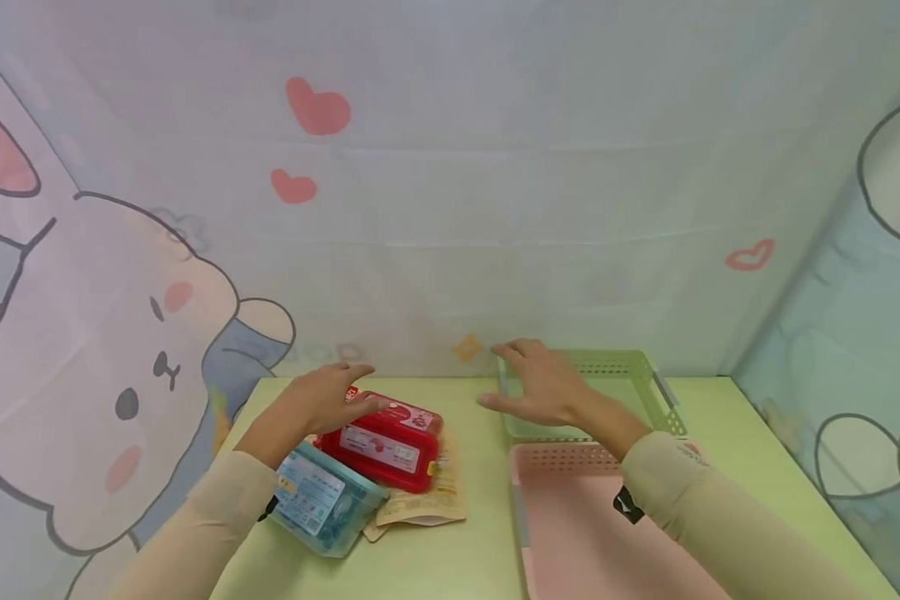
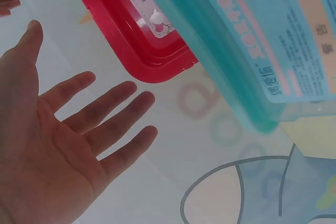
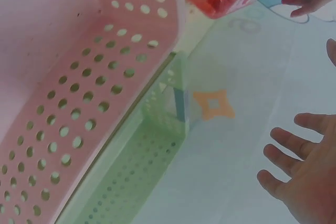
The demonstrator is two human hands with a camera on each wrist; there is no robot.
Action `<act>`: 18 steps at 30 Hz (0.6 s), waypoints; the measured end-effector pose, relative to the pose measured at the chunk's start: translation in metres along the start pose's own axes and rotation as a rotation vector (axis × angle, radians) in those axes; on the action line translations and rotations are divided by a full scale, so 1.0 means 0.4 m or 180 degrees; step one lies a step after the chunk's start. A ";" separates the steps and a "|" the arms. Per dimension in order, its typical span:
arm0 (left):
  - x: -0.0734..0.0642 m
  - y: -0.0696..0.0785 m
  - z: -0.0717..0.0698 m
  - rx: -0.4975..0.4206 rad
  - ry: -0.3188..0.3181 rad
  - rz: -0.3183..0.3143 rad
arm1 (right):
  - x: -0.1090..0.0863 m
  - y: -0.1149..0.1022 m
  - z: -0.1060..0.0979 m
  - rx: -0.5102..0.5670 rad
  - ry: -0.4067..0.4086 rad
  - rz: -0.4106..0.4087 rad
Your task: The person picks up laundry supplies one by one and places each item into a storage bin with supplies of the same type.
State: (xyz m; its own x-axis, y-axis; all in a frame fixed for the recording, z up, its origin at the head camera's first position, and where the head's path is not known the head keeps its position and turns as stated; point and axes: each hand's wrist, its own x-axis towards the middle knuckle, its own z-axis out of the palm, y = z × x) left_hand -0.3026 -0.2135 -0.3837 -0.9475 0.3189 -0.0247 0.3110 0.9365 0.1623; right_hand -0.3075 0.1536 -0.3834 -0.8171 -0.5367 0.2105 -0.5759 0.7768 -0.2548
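My left hand (image 1: 328,402) hovers with spread fingers over the red lidded box (image 1: 381,448) in the head view and holds nothing. Beside that box lies a teal-lidded clear container (image 1: 328,498) with a printed label, tilted. Both rest partly on a tan paper-like pouch (image 1: 427,492). In the left wrist view the palm (image 2: 58,150) faces up with fingers apart, clear of the red box (image 2: 142,51). My right hand (image 1: 543,387), also empty with fingers extended, is above the left part of the green basket (image 1: 630,392). The right wrist view shows its fingers (image 3: 286,142) spread.
A pink basket (image 1: 521,508) with a perforated wall stands in front of the green one, at the right of the pale green table (image 1: 487,533). A cartoon-printed curtain (image 1: 450,167) hangs behind and along both sides.
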 end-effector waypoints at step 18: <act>-0.006 -0.045 0.019 0.0005 -0.0090 -0.0057 | 0.042 -0.065 0.064 0.0007 -0.0193 -0.0180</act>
State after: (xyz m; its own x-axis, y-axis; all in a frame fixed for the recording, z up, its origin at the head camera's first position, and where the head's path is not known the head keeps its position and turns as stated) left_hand -0.3053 -0.2302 -0.3942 -0.9504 0.3062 -0.0553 0.2942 0.9423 0.1600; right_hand -0.3069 0.1159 -0.3973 -0.7834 -0.5987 0.1670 -0.6211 0.7440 -0.2461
